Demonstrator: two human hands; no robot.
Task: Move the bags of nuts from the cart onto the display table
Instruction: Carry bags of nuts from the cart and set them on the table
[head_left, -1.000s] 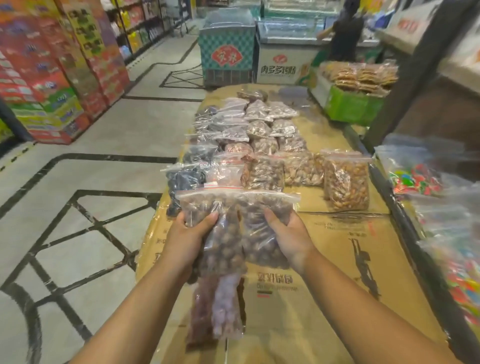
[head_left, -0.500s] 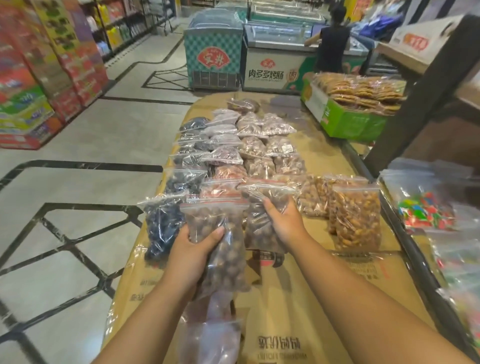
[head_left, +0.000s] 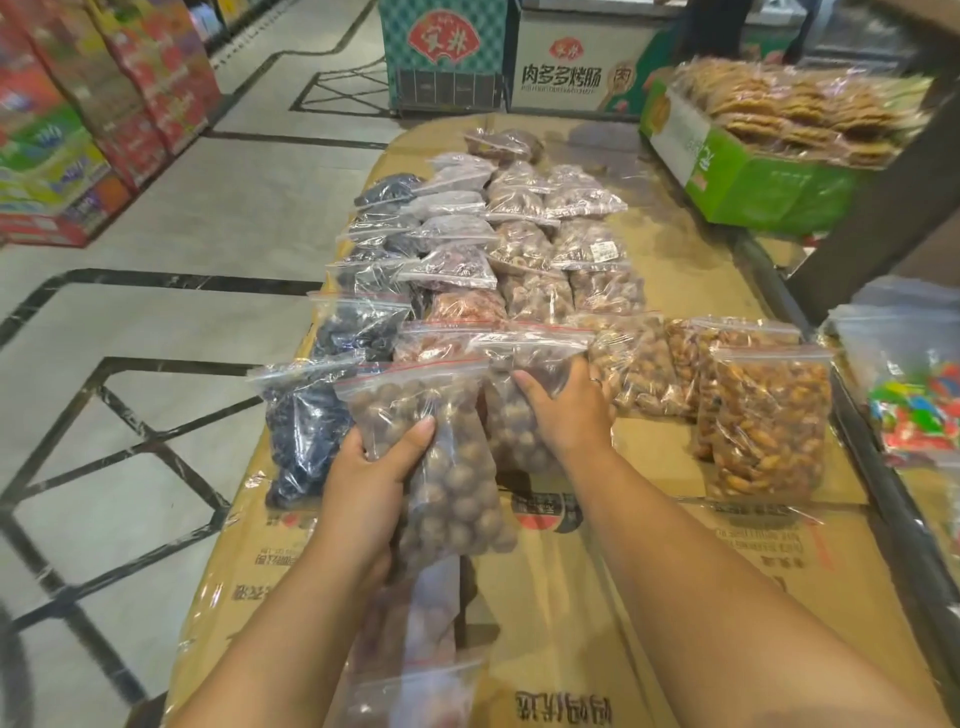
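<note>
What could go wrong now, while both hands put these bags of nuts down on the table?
The left hand holds a bag of round nuts with another bag hanging below; that one might slip. The right hand presses its bag close to the dark bags at the table edge, which may be pushed off.

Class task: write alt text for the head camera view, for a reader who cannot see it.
A person's left hand holds a clear zip bag of round brown nuts while the right hand presses a similar bag down onto a cardboard-covered display table. Rows of bagged nuts and dried fruit stretch ahead; a green box of snacks sits beyond, at right.
</note>
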